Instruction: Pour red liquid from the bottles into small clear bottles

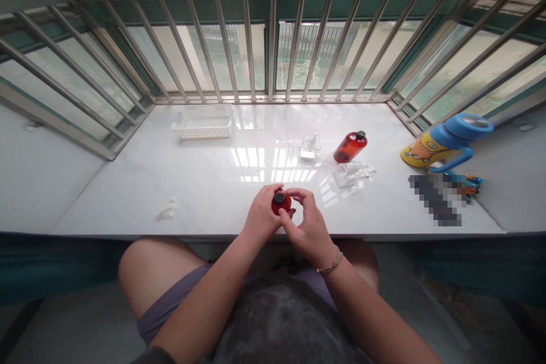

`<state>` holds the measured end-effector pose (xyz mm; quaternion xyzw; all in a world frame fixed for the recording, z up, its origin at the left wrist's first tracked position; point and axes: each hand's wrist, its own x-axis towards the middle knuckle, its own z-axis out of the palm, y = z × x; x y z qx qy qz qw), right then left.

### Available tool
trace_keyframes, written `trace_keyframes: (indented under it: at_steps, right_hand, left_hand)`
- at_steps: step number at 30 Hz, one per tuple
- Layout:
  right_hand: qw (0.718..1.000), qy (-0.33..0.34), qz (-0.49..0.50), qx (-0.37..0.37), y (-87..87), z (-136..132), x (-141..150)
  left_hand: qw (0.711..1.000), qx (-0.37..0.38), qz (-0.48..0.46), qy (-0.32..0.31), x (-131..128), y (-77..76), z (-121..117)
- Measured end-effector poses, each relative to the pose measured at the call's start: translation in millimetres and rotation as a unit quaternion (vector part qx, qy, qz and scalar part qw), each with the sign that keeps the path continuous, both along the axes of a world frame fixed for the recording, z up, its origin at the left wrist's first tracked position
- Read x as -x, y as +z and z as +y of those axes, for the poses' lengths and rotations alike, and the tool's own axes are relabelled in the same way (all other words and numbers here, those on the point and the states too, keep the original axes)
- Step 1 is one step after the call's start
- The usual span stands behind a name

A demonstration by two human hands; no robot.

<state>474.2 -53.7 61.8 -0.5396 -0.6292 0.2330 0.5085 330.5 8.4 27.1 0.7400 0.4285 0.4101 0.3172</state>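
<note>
A small red bottle (pixel 285 205) with a black cap (pixel 278 198) is held upright at the front of the white ledge. Wrapped around its left side is my left hand (pixel 263 211), closed on the body. My right hand (pixel 306 220) curves in from the right, thumb and forefinger touching the bottle near its top. The fingers hide much of the bottle. Farther back to the right, a second red bottle (pixel 348 149) with a black cap lies tilted. Beside it are a small clear bottle (pixel 310 147) and a crumpled clear plastic bag (pixel 352 175).
A white perforated basket (pixel 205 129) stands at the back left. Crumpled white tissue (pixel 167 209) lies front left. On the right are a blue and yellow flask (pixel 443 142), a blurred-out dark item (pixel 437 202) and small colourful objects (pixel 472 185). Metal window bars (pixel 273 45) border the ledge.
</note>
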Motion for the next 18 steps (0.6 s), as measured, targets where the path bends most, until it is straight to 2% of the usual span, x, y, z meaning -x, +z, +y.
trace_keyframes:
  at_steps: [14,18]
  right_hand:
    - [0.995,-0.001,0.095,0.007,-7.8,-2.3,-4.5]
    - [0.996,-0.005,0.082,0.019,-6.8,-5.1,-5.3]
  left_hand:
    - [1.0,0.022,0.009,0.001,-0.5,5.0,-1.2]
    - [1.0,0.021,0.007,-0.001,-0.3,4.9,-1.2]
